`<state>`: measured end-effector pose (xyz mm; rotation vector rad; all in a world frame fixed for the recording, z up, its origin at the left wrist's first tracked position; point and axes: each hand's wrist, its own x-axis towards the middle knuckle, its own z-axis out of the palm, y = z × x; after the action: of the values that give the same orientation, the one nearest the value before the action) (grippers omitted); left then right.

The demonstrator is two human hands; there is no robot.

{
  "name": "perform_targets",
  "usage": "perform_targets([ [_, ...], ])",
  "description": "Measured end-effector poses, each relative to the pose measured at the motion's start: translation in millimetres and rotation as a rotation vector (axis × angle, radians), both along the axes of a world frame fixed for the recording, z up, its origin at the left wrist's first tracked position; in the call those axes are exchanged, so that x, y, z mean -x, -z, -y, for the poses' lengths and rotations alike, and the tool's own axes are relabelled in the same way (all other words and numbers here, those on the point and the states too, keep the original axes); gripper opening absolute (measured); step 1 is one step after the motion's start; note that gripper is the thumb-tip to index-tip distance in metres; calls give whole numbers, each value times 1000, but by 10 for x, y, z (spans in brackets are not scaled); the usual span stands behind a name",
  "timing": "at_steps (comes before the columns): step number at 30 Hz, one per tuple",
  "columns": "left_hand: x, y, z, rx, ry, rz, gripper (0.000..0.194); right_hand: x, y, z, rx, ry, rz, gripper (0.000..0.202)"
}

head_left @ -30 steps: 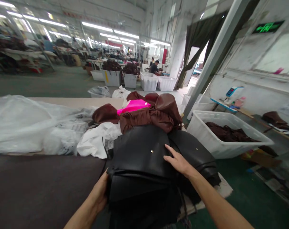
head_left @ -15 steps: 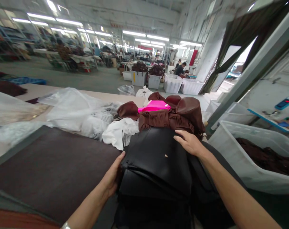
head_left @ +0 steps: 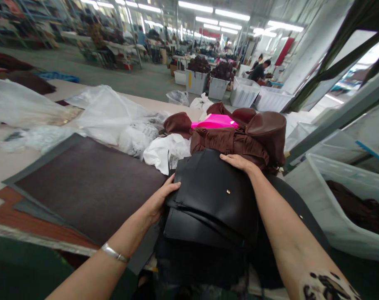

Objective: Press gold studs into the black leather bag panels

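At table edge, both hands (head_left: 163, 196) (head_left: 236, 161) spread, bracketing black leather stack (head_left: 208, 183), forearms angled inward.

Both hands (head_left: 163, 196) (head_left: 238, 161) reach forward, forearms spread, left wrist braceleted.

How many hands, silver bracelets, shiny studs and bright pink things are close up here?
Hands: 2, left hand and right hand
Silver bracelet: 1
Shiny studs: 2, one stud on the black pile, another stud right of it
Bright pink thing: 1
Total: 6
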<state>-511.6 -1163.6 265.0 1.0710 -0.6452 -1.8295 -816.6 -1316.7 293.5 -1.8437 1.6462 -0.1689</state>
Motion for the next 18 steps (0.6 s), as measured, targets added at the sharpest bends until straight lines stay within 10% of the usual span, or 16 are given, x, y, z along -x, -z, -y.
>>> perform_targets([
  [9,-26,103,-413,-64,-73,67,80,-110,77,-594,238,39,10,82],
  [18,70,65,-294,-90,-123,164,70,-3,51,-598,337,92,56,67],
])
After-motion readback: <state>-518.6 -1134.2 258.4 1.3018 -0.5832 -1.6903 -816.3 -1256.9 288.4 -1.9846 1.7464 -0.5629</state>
